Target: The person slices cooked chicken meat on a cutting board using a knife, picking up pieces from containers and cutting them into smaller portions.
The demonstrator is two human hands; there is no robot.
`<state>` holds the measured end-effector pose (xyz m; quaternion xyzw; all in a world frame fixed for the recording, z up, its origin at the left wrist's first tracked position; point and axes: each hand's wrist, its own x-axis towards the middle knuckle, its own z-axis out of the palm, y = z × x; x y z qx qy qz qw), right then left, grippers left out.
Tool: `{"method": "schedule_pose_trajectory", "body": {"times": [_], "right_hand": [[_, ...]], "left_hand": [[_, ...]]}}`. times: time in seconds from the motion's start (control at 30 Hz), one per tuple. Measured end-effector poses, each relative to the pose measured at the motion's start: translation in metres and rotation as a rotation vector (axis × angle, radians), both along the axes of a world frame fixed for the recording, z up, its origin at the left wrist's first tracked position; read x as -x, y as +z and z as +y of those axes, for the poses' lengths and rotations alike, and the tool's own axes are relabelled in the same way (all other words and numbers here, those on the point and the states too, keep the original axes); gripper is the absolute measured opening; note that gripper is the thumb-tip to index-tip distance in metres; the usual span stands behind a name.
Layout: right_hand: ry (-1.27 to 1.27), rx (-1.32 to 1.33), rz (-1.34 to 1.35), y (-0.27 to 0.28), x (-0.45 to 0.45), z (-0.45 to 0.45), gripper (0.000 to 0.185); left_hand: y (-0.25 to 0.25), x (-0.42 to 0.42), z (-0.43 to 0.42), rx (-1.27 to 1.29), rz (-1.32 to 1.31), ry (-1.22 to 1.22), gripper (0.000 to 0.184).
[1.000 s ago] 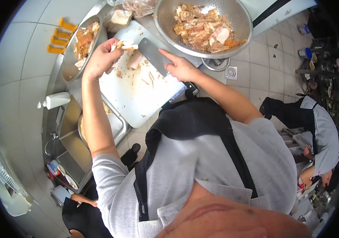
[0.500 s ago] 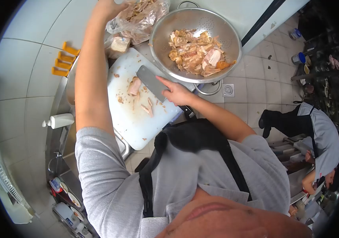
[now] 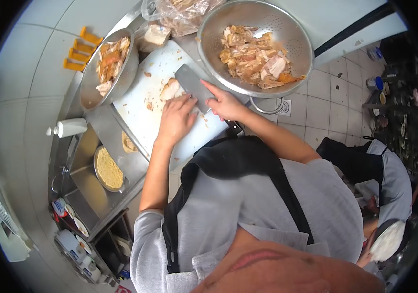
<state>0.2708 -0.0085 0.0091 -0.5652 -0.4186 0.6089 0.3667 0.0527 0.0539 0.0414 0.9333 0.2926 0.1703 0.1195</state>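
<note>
My right hand (image 3: 226,103) is closed round the handle end of a cleaver (image 3: 193,87), its index finger stretched along the blade. The blade lies over the white cutting board (image 3: 135,105). My left hand (image 3: 177,117) rests palm down on the board, fingers apart, its fingertips at a piece of meat (image 3: 170,90) just left of the blade. Whether it presses on smaller scraps underneath is hidden. Small meat bits lie scattered about the board.
A colander (image 3: 305,63) of meat pieces stands beyond the board, a metal bowl (image 3: 87,90) of meat to its left. Behind are plastic bags (image 3: 189,19). A white bottle (image 3: 69,128) and a bowl of yellow food (image 3: 108,168) are at left. A co-worker (image 3: 393,180) is at right.
My left hand has come back from the plastic bag to the board, beside the meat. The cleaver stays in my right hand. The co-worker at right has shifted, and a white-filled container now shows there.
</note>
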Motion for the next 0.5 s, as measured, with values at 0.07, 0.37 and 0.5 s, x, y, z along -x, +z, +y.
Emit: {"method": "schedule_pose_trajectory", "body": {"times": [0.07, 0.37, 0.5], "right_hand": [[0.024, -0.007, -0.015, -0.005, 0.0, 0.002, 0.073], [0.005, -0.026, -0.022, -0.006, 0.003, 0.001, 0.073], [-0.001, -0.031, -0.029, -0.005, 0.003, 0.0, 0.073]], "left_hand": [[-0.006, 0.015, -0.006, 0.072, 0.055, 0.03, 0.036], [0.004, 0.033, -0.034, 0.225, 0.152, 0.187, 0.038], [-0.012, 0.042, -0.027, 0.212, 0.144, 0.279, 0.028]]}}
